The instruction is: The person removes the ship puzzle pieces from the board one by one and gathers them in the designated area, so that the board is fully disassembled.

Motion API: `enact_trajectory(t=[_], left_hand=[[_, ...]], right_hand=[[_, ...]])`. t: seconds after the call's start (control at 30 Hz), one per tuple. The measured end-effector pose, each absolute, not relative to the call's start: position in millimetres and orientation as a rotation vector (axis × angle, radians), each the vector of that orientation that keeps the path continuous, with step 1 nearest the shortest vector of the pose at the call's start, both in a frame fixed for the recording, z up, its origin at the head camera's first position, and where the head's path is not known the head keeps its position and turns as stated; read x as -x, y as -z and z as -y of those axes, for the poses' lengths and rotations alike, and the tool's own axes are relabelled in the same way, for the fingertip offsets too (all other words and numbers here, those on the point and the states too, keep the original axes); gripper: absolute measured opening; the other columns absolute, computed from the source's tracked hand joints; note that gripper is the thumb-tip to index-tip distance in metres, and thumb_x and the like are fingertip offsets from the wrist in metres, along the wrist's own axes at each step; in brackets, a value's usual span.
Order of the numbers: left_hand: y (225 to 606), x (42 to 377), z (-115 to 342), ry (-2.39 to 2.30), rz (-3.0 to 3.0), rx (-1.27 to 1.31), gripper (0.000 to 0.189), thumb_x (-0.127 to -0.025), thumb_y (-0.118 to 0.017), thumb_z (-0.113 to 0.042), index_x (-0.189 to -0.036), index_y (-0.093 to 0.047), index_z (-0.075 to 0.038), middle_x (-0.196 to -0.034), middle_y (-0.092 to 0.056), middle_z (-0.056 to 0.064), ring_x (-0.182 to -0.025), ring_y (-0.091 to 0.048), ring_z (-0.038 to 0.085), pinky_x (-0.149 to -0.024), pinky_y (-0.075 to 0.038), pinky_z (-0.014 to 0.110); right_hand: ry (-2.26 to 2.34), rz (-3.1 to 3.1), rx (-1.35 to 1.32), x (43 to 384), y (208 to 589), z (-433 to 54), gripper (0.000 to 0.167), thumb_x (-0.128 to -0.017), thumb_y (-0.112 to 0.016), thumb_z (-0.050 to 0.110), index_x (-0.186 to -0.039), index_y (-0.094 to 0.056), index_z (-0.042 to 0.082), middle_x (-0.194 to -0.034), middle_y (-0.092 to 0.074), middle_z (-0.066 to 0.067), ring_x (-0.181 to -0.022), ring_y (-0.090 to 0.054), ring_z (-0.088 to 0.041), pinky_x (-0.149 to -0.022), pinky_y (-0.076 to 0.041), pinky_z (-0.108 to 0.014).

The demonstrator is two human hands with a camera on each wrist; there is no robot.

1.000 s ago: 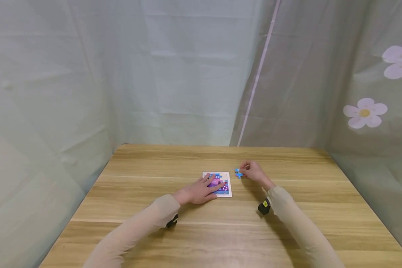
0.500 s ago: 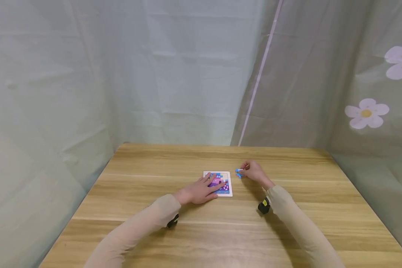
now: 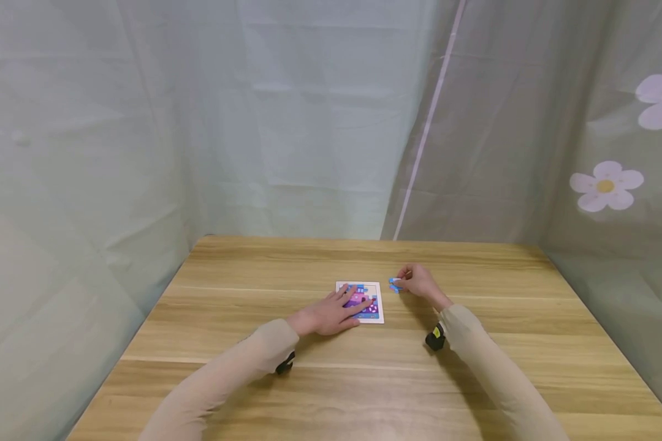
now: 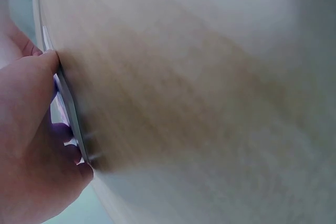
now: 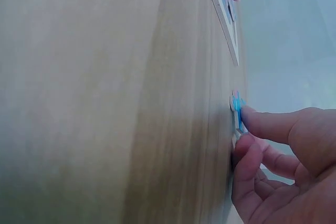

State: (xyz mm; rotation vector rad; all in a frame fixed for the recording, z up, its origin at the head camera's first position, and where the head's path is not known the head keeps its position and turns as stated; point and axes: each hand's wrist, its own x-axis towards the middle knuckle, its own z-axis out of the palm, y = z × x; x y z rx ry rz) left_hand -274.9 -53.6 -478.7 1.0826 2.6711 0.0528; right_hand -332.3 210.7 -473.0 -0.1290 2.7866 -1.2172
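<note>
A jigsaw puzzle in a white square frame (image 3: 380, 306) lies on the wooden table, its picture pink, purple and blue. My left hand (image 3: 331, 313) rests on it with fingers spread, covering its left part. The bare tray bottom shows in the puzzle's upper right corner. Just right of the frame, my right hand (image 3: 419, 283) pinches a blue jigsaw piece (image 5: 239, 109) between thumb and curled fingers, close over the table. The right wrist view shows the thumb on the piece's face. In the left wrist view, the left thumb lies at the frame's edge.
The wooden table (image 3: 342, 386) spreads all round the puzzle. Behind it hang pale curtains (image 3: 309, 122), and a curtain with white flowers (image 3: 605, 186) hangs on the right. Each wrist wears a small black camera (image 3: 435, 338).
My right fingers have shifted slightly over the blue piece, and less of it shows now. The left hand stays on the puzzle.
</note>
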Motion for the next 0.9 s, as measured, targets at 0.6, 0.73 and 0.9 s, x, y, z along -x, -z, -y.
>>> enact_trajectory(t=[0.6,0.73,0.9], left_hand=[[477.5,274.3,53.4,-0.097,-2.656,-1.065,0.054,-0.103,-0.030,-0.050,-0.154,-0.013,-0.042,-0.163,-0.003,0.017,-0.151,-0.004,0.033,-0.122,-0.018,0.046],[476.3,274.6,53.3,-0.120,-2.654,-1.079,0.054,-0.103,-0.032,-0.048,-0.154,-0.015,-0.039,-0.162,-0.004,0.019,-0.151,-0.005,0.035,-0.121,-0.019,0.048],[475.8,274.7,53.6,-0.142,-2.646,-1.084,0.055,-0.103,-0.034,-0.047,-0.154,-0.018,-0.037,-0.162,-0.005,0.020,-0.150,-0.005,0.036,-0.120,-0.021,0.050]], right_hand=[[1.235,-2.801,0.139,331.4,473.4,-208.9,0.016,-0.090,-0.066,0.013,-0.097,-0.062,0.000,-0.094,-0.067,-0.016,-0.069,-0.058,-0.015,-0.059,-0.047,-0.021],[1.208,-2.856,0.171,330.1,469.2,-204.4,0.016,-0.091,-0.064,0.014,-0.097,-0.064,-0.001,-0.094,-0.068,-0.017,-0.070,-0.058,-0.016,-0.058,-0.045,-0.022],[1.241,-2.833,0.181,329.2,466.7,-197.6,0.016,-0.093,-0.062,0.014,-0.099,-0.065,-0.001,-0.094,-0.069,-0.018,-0.069,-0.060,-0.014,-0.059,-0.048,-0.021]])
